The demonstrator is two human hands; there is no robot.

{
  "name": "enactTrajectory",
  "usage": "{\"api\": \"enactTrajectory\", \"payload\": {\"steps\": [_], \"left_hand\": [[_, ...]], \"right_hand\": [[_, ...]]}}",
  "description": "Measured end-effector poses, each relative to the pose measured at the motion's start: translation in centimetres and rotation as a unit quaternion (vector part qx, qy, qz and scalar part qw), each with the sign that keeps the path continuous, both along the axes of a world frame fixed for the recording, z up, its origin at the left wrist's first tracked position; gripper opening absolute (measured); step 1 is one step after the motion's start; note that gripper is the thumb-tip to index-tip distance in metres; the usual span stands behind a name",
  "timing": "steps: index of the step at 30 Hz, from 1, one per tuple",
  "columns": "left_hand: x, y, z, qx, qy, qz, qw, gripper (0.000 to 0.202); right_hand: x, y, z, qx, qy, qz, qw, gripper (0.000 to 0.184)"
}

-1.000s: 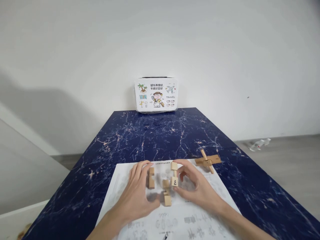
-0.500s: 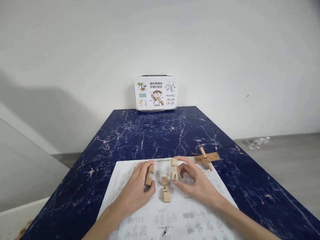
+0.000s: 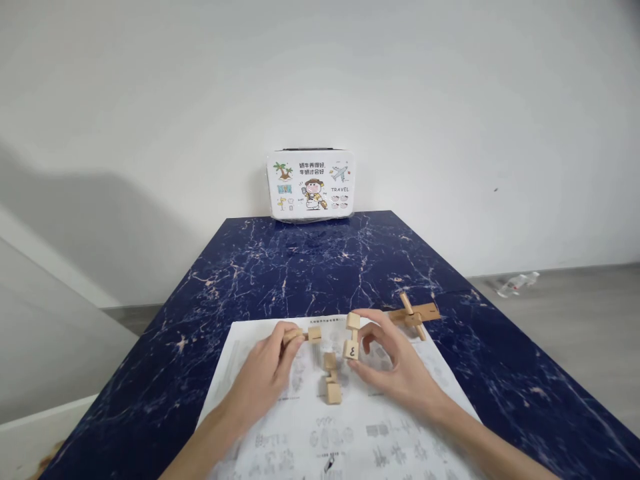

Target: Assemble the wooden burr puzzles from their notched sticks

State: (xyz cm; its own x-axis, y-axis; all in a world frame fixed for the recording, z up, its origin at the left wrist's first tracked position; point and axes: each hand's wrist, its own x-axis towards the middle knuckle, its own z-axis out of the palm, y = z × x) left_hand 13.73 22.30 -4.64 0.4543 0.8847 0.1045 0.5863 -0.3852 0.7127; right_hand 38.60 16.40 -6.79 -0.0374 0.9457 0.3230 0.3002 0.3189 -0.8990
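Note:
Between the thumb and fingers of my left hand (image 3: 270, 357) is a notched wooden puzzle piece (image 3: 314, 334), lying sideways with its block end pointing right. My right hand (image 3: 393, 353) pinches a second notched wooden puzzle piece (image 3: 352, 350) upright by its ends; a black "3"-like mark shows on its lower block. A third notched puzzle piece (image 3: 333, 393) lies between the hands on a printed instruction sheet (image 3: 300, 427), touched by neither hand. My left fingers cover part of the piece they hold.
Beyond my right hand, crossed wooden pieces (image 3: 414, 319) lie at the sheet's upper right corner. A white box with cartoon prints (image 3: 311, 185) stands at the far end of the blue marbled table (image 3: 320, 267), against the wall.
My left hand has turned its puzzle piece from near upright to sideways, now in a fingertip pinch. The right hand and its piece have shifted slightly to the right.

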Motion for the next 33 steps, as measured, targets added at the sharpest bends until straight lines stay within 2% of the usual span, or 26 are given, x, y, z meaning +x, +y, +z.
{"api": "enactTrajectory", "payload": {"steps": [2, 5, 9, 12, 16, 20, 28, 33], "left_hand": [[0.3, -0.4, 0.3, -0.079, -0.063, -0.003, 0.995, 0.036], [0.7, -0.8, 0.1, -0.183, -0.149, -0.018, 0.972, 0.047], [0.7, -1.0, -0.5, -0.238, -0.170, -0.037, 0.955, 0.051], [0.8, -1.3, -0.5, -0.235, -0.162, -0.058, 0.957, 0.050], [1.1, -1.6, -0.3, -0.188, -0.137, -0.095, 0.968, 0.049], [1.2, -2.0, -0.6, -0.161, -0.117, -0.093, 0.976, 0.043], [1.8, -2.9, -0.6, -0.167, -0.126, -0.107, 0.972, 0.039], [1.8, -2.9, -0.2, -0.175, -0.129, -0.112, 0.970, 0.038]], "right_hand": [[-0.2, -0.2, 0.0, 0.051, -0.022, -0.005, 0.998, 0.059], [-0.5, -0.7, 0.0, 0.102, -0.062, 0.006, 0.993, 0.064], [-0.7, -1.2, -0.2, 0.124, -0.123, 0.040, 0.984, 0.075], [-0.7, -1.5, -0.3, 0.140, -0.160, 0.054, 0.976, 0.078], [-0.8, -1.5, -0.4, 0.150, -0.188, 0.051, 0.969, 0.080], [-1.0, -1.2, -0.1, 0.164, -0.199, 0.048, 0.965, 0.077], [-1.6, -1.0, 0.6, 0.189, -0.188, 0.048, 0.963, 0.076], [-1.8, -1.1, 0.2, 0.181, -0.194, 0.039, 0.963, 0.068]]}}
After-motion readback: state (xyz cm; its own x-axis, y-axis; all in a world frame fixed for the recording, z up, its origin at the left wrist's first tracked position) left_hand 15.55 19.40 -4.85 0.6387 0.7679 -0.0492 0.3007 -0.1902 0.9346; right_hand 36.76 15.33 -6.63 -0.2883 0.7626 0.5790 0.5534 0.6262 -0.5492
